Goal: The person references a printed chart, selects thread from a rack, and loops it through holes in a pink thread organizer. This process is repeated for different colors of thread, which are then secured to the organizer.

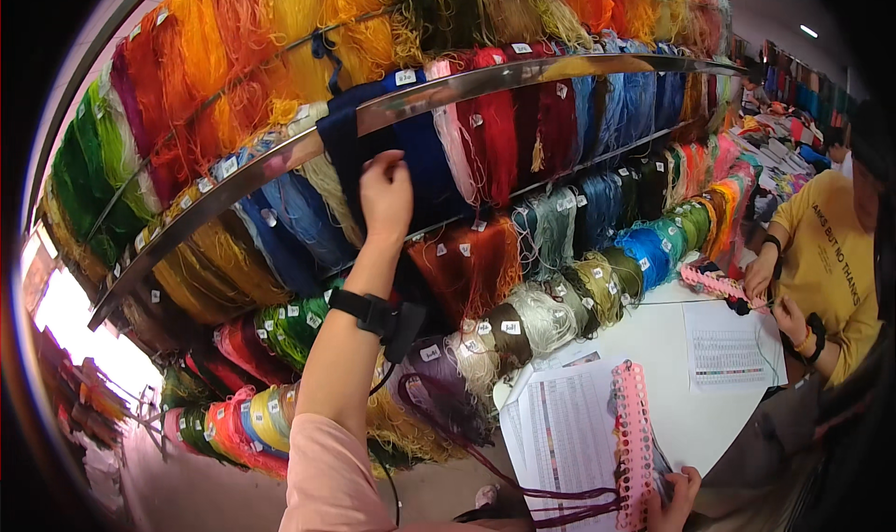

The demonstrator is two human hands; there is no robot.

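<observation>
My left hand (385, 201) is raised to the middle tier of a thread rack, its fingers curled closed on a hank of navy blue thread (431, 173). Part of that hank loops over the metal rail (280, 159). At the lower right, my right hand (677, 500) grips the edge of a pink perforated thread card (635, 439), which lies over printed sheets (569, 429). Its fingertips are partly hidden. Long purple threads (560, 495) run from the card's lower end leftward and up to the rack's lower hanks. A black band with a small device (373, 315) circles my left wrist.
Tiers of hanks with small white tags fill the rack, orange (359, 47) above and red (485, 112) beside the navy. At the right, a person in a yellow top (821, 271) handles another pink card (714, 282) over a white table (625, 336) with a printed sheet (733, 345).
</observation>
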